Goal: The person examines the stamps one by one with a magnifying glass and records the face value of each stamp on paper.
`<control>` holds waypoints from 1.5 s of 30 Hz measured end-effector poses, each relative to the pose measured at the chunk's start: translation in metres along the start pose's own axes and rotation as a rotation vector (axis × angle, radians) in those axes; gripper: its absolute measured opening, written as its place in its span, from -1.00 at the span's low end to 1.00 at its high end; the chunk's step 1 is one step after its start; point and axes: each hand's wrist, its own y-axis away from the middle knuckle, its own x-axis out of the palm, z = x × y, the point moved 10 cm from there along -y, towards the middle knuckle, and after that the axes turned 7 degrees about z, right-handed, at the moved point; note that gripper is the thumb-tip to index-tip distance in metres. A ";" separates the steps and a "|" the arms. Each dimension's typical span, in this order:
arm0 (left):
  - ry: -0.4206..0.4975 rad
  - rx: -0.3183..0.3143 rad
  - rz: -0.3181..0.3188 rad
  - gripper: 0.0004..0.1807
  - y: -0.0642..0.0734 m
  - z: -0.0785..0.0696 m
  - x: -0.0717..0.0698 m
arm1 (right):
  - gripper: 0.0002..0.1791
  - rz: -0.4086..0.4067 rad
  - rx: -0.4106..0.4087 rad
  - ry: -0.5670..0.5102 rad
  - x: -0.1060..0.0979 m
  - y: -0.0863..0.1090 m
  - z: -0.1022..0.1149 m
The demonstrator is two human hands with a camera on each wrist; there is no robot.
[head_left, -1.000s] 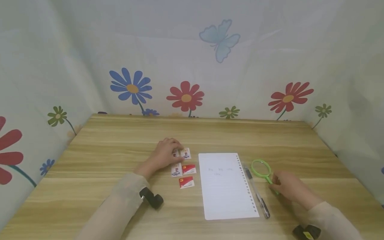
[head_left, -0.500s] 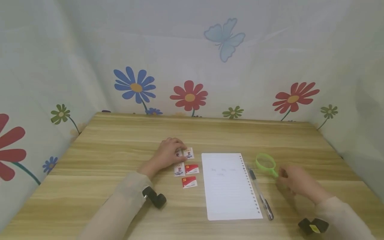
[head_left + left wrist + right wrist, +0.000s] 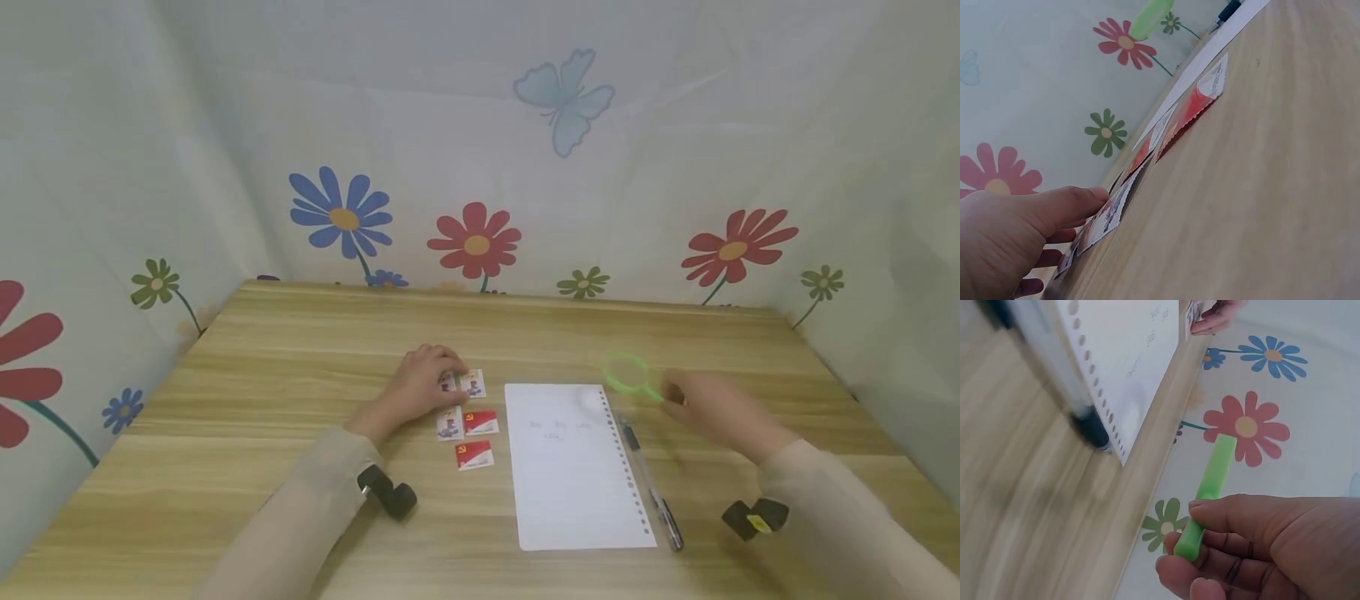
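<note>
My left hand rests over the upper postage stamps, thumb and fingertips right at their edges. One stamp is partly hidden beneath it. Beside it lie pale printed stamps and two red-and-white stamps, laid close together; in the left wrist view their perforated edges show, and the thumb lies along a pale stamp. My right hand pinches the handle of a green magnifying glass between thumb and fingers. It is held up off the table, its lens end pointing left near the paper's top right corner.
A lined sheet of paper with punched holes and faint handwriting lies right of the stamps. Along its right edge lies a clear pen with dark ends. The wooden table ends at a flower-printed curtain.
My right hand has lifted the magnifying glass off the table and carried it up and to the left, toward the paper. The left hand and the stamps have stayed in place.
</note>
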 end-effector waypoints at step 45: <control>-0.008 0.025 -0.009 -0.51 0.002 -0.001 -0.003 | -0.89 -0.113 -0.349 0.195 0.033 -0.074 0.138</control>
